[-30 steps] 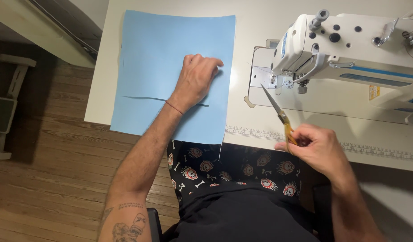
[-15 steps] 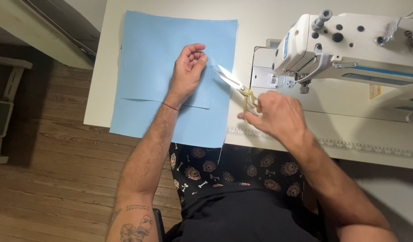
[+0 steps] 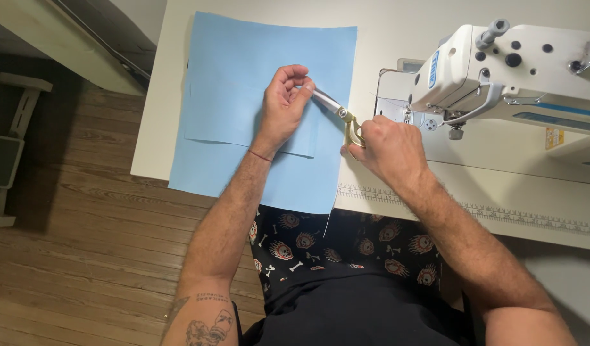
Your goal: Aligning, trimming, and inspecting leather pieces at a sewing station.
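A large sheet of light blue fabric (image 3: 243,64) lies on the white table (image 3: 397,25) and hangs over its near edge. My left hand (image 3: 283,106) pinches a raised fold of the blue fabric near its middle. My right hand (image 3: 384,148) grips gold-handled scissors (image 3: 338,114). The silver blades point left and reach the fold at my left fingertips. A straight edge or cut runs across the fabric below my left wrist.
A white sewing machine (image 3: 519,70) stands on the table to the right of the fabric. A measuring strip (image 3: 500,211) runs along the table's near edge. Wooden floor (image 3: 70,256) lies to the left, with a grey stand (image 3: 6,154) at the far left.
My right hand carried the scissors from the table's near edge up and left to the fabric. My left hand went from lying flat on the fabric to pinching up a fold.
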